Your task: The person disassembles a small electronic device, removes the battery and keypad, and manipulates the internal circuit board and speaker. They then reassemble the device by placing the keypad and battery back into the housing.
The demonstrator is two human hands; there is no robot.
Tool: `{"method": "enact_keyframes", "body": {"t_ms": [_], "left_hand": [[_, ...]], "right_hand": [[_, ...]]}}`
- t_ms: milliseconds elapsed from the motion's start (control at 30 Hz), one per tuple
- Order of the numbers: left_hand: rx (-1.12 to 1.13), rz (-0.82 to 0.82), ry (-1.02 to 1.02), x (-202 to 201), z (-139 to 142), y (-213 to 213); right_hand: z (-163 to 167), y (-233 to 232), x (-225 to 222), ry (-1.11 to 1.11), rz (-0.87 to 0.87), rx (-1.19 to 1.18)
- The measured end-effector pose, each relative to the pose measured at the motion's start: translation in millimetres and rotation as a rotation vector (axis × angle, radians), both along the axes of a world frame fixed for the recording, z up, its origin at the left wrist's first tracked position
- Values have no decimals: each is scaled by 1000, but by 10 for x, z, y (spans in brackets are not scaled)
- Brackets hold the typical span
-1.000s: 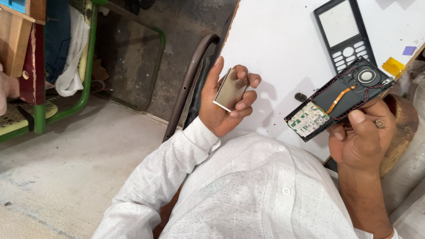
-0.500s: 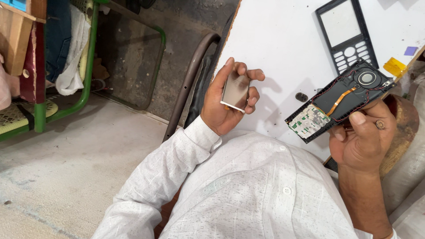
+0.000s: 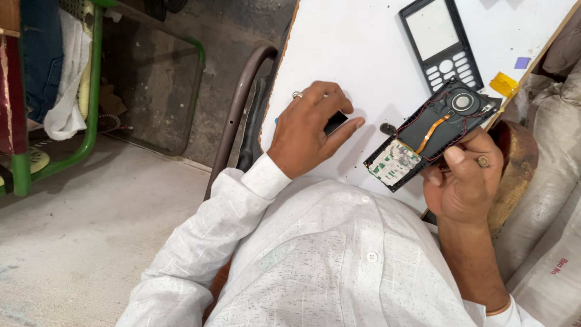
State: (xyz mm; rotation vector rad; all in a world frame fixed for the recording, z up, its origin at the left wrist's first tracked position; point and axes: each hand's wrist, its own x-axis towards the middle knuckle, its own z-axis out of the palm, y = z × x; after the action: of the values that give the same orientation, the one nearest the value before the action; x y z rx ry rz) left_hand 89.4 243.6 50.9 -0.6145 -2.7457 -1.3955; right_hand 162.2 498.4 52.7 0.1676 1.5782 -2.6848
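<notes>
My left hand [image 3: 308, 127] lies palm down on the white table [image 3: 357, 48], its fingers over a small flat rectangular part [image 3: 336, 121] of which only a dark corner shows. My right hand [image 3: 465, 181] grips an opened phone body [image 3: 433, 133] by its lower edge and holds it tilted just above the table's near right edge. The body's inside faces up: a circuit board with a white keypad sheet, an orange flex cable, thin wires and a round speaker. A black phone front cover [image 3: 439, 42] with a keypad lies flat further up the table.
A small dark bit [image 3: 387, 128] lies between my hands. A yellow scrap [image 3: 503, 83] and a purple scrap [image 3: 521, 62] sit near the table's right edge. A brown metal tube [image 3: 242, 103] runs along the table's left side. Sacks [image 3: 544, 200] are on the right, a green metal frame [image 3: 91, 121] on the left.
My left hand, which held the silvery flat part up off the table, has turned palm down and lowered it onto the table. The right hand and phone body have hardly moved.
</notes>
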Motion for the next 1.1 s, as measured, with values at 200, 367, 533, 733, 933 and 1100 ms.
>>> {"method": "enact_keyframes", "body": {"t_ms": [200, 367, 533, 733, 933, 1100], "left_hand": [[-114, -1, 213, 103, -284, 172], [81, -111, 36, 238, -229, 269], [124, -102, -59, 299, 3, 407], [249, -59, -233, 311, 148, 492], [464, -59, -519, 337, 253, 470], [727, -21, -700, 314, 418, 463]], "right_hand": [[-323, 134, 53, -16, -11, 28], [-448, 216, -8, 38, -2, 62], [-365, 186, -23, 77, -3, 308], [-197, 247, 34, 150, 7, 551], [-76, 252, -5, 82, 42, 442], [110, 250, -34, -4, 44, 370]]}}
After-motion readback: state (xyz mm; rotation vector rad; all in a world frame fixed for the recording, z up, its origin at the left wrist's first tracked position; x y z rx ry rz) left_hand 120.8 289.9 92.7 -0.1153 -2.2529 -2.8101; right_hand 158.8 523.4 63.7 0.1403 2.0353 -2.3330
